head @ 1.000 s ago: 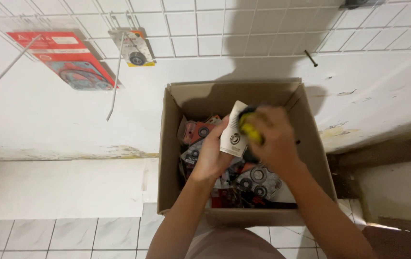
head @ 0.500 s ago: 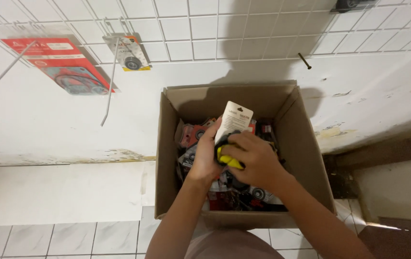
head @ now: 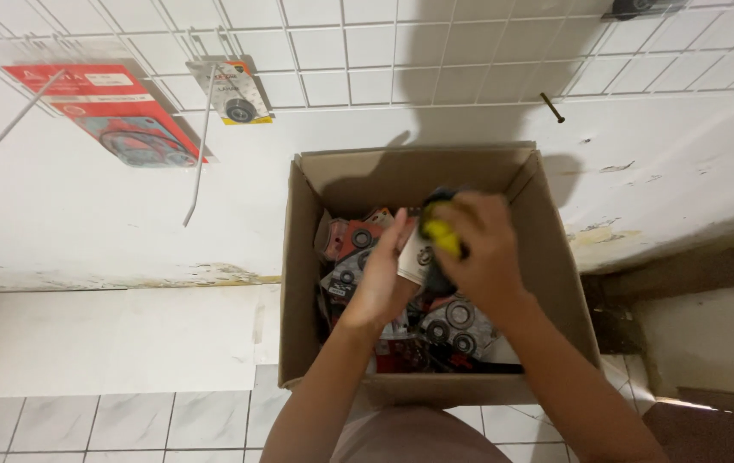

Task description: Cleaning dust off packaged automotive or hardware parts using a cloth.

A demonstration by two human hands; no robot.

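An open cardboard box (head: pixel 303 283) stands on the floor against a white wall, filled with several packaged parts, mostly red cards with round black bearings (head: pixel 448 321). Over the box, my left hand (head: pixel 382 279) and my right hand (head: pixel 478 249) together hold one small white-carded package with a yellow and black part (head: pixel 431 244). My right hand covers most of it from the right; my left hand supports its left edge.
A white wire grid (head: pixel 367 60) hangs on the wall above, with a long red package (head: pixel 114 116) and a small carded bearing package (head: pixel 234 90) on hooks. A nail (head: pixel 553 107) sticks out at upper right. White floor tiles lie below left.
The white-carded package stood upright above the box half a second ago; now it is lower and tilted, with my right hand wrapped further over it.
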